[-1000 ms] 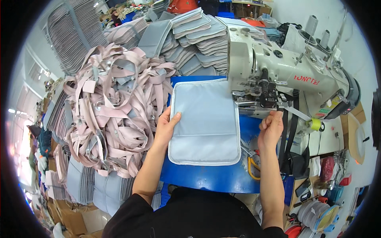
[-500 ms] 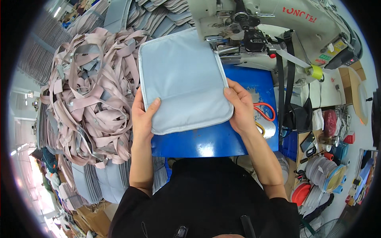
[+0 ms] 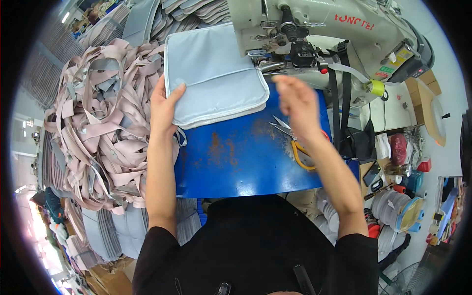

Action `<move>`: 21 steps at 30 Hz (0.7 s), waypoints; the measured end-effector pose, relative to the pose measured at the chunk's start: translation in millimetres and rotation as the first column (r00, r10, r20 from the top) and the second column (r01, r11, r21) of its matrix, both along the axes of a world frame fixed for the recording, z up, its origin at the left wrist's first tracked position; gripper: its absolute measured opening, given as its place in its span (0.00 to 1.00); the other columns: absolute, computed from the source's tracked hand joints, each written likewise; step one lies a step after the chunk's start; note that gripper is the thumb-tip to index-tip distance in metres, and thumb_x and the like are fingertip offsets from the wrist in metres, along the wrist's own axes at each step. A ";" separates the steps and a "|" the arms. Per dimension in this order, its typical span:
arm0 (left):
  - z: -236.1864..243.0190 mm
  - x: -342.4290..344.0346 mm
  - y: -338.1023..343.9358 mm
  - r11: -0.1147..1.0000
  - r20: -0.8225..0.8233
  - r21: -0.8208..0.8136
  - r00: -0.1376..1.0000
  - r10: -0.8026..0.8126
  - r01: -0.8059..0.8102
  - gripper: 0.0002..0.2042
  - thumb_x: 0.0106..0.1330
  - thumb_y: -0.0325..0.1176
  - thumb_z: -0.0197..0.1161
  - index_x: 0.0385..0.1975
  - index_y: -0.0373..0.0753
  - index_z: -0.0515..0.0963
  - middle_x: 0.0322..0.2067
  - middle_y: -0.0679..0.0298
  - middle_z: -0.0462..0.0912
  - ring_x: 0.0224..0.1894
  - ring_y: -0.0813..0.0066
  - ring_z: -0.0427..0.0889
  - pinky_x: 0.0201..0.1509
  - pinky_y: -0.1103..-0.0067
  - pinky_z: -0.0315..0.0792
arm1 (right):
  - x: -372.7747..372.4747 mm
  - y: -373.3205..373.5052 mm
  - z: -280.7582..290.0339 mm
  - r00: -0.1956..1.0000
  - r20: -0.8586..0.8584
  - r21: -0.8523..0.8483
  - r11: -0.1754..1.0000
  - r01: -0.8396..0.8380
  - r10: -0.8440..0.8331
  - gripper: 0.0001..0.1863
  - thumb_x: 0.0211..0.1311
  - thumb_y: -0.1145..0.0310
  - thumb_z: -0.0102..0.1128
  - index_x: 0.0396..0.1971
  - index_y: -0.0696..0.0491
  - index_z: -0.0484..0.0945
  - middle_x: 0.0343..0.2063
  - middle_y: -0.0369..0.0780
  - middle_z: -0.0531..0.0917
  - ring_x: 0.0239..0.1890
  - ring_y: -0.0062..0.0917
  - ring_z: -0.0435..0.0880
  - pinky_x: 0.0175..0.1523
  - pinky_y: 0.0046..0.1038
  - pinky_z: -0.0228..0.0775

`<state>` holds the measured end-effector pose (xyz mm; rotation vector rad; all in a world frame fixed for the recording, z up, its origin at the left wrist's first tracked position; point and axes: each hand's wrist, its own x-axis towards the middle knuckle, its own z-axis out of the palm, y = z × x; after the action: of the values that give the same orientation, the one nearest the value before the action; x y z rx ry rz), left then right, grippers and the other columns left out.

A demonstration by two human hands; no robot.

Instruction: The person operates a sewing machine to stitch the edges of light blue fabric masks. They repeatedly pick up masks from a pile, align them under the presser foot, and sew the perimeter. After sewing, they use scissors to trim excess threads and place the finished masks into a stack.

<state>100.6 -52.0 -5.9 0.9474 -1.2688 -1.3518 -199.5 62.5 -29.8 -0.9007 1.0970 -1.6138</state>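
My left hand (image 3: pixel 164 105) grips the left edge of a light blue, rounded fabric panel (image 3: pixel 216 73) with pale piping, its thumb on top and fingers underneath. A crease runs across the panel, and its lower edge shows more than one layer. The far right side of the panel reaches under the head of a sewing machine (image 3: pixel 290 29). Apart from the panel, my right hand (image 3: pixel 299 105) is above the blue table (image 3: pixel 231 162), its fingers blurred by motion. Scissors (image 3: pixel 282 127) with a yellow handle lie just below that hand, partly covered by it.
To the left rises a large heap of pinkish straps (image 3: pixel 113 132). Stacks of grey-blue panels (image 3: pixel 101 231) stand below it, with others at the back. Right of the machine hang black straps (image 3: pixel 346 88), beside a yellow tape roll (image 3: pixel 376 88). Spools (image 3: pixel 393 211) crowd the right side.
My right hand has let go of the panel and moved off its right edge. The left hand has carried the panel up and left, toward the machine, uncovering the scissors' blades.
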 end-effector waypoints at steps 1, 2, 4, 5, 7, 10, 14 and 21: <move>0.4 6.1 -1.6 1.000 0.003 -0.006 1.000 0.003 -0.003 0.30 0.66 0.27 0.70 0.68 0.30 0.69 0.55 0.55 0.82 0.53 0.70 0.83 0.58 0.75 0.78 | -14.5 12.9 27.4 0.949 -0.284 -0.061 0.990 0.128 -0.140 0.11 0.73 0.66 0.64 0.51 0.52 0.83 0.23 0.24 0.73 0.23 0.08 0.69 0.29 0.14 0.61; -0.6 5.9 -3.8 1.000 -0.003 -0.010 1.000 -0.008 0.008 0.30 0.66 0.27 0.70 0.68 0.30 0.68 0.55 0.55 0.82 0.53 0.70 0.83 0.58 0.75 0.78 | -43.0 24.1 43.6 0.861 -0.411 -0.228 0.949 0.220 -0.299 0.11 0.73 0.67 0.64 0.51 0.51 0.83 0.27 0.27 0.78 0.26 0.08 0.70 0.32 0.16 0.64; -1.2 5.3 -3.1 1.000 -0.022 -0.002 1.000 0.001 -0.001 0.31 0.66 0.28 0.71 0.68 0.31 0.68 0.56 0.55 0.81 0.53 0.69 0.83 0.58 0.75 0.78 | -107.3 32.5 88.7 0.504 -0.437 -0.628 0.654 0.423 -0.745 0.13 0.73 0.69 0.63 0.54 0.56 0.81 0.49 0.36 0.85 0.46 0.16 0.81 0.50 0.22 0.75; -0.5 8.5 -2.0 1.000 -0.021 0.002 1.000 0.009 -0.009 0.31 0.67 0.28 0.71 0.68 0.31 0.68 0.56 0.54 0.81 0.54 0.69 0.83 0.58 0.75 0.78 | -145.3 30.4 114.0 0.425 -0.377 -0.711 0.552 0.436 -0.823 0.13 0.73 0.69 0.63 0.53 0.57 0.82 0.51 0.38 0.86 0.51 0.20 0.82 0.56 0.26 0.75; 1.5 12.0 0.4 1.000 -0.025 0.011 1.000 0.015 -0.015 0.31 0.67 0.28 0.71 0.69 0.31 0.67 0.57 0.54 0.81 0.54 0.69 0.83 0.58 0.74 0.78 | -206.2 24.4 160.0 0.134 -0.426 -0.764 0.435 0.476 -0.895 0.16 0.71 0.66 0.64 0.54 0.57 0.83 0.51 0.42 0.86 0.52 0.23 0.83 0.60 0.27 0.73; -8.1 5.2 -3.1 0.999 -0.054 0.038 0.998 -0.019 0.021 0.32 0.66 0.30 0.72 0.69 0.32 0.67 0.58 0.54 0.80 0.57 0.68 0.81 0.60 0.73 0.76 | -331.9 11.8 204.3 -0.351 -0.582 -0.802 0.446 0.398 -0.734 0.26 0.69 0.55 0.64 0.58 0.59 0.82 0.52 0.46 0.86 0.54 0.30 0.84 0.63 0.32 0.72; -11.0 5.6 8.6 0.998 -0.025 0.006 0.998 -0.061 0.061 0.39 0.63 0.31 0.74 0.74 0.35 0.62 0.65 0.58 0.76 0.66 0.69 0.74 0.71 0.73 0.66 | -470.9 -14.6 208.5 0.323 -0.784 -0.175 0.688 0.705 -0.531 0.31 0.70 0.48 0.60 0.58 0.61 0.82 0.53 0.48 0.85 0.56 0.32 0.81 0.64 0.32 0.68; -69.4 32.1 52.2 0.990 -0.084 0.116 0.993 0.087 -0.077 0.40 0.61 0.29 0.75 0.74 0.35 0.63 0.65 0.57 0.75 0.66 0.68 0.73 0.73 0.72 0.64 | -463.3 3.5 137.9 0.490 -0.398 -0.411 0.628 0.661 -0.776 0.24 0.79 0.57 0.48 0.57 0.63 0.79 0.53 0.43 0.83 0.52 0.28 0.79 0.62 0.32 0.67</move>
<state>132.7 0.2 -75.2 0.9954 -1.0843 -1.3970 -662.8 66.0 108.1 -1.1634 1.9450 -2.2692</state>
